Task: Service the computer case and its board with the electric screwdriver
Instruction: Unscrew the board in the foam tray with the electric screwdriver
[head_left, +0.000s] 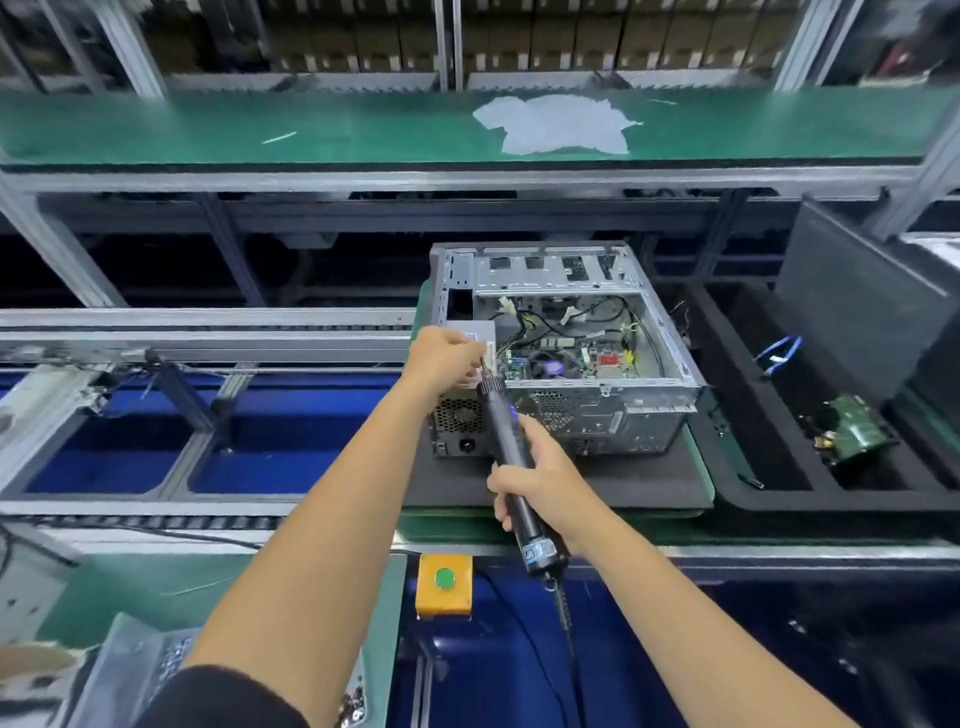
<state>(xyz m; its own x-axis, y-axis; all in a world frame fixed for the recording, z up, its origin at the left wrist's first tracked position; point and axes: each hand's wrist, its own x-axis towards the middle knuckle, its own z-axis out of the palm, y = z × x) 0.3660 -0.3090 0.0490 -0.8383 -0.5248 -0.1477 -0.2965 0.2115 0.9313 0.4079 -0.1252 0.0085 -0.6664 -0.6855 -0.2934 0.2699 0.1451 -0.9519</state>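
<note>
Here the right hand (540, 480) is wrapped around the electric screwdriver (511, 462), the left hand (447, 358) pinching near its tip at the computer case (566, 353) on the black pad's (649, 483) far side; rigid metal, fragile board (566, 358).

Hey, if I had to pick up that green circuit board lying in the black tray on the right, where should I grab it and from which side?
Pinch the green circuit board by its long bare edges, coming from above. It lies tilted in a compartment of the black tray, whose walls likely block a sideways reach. Avoid the end with the gold connectors, towards the left.
</note>
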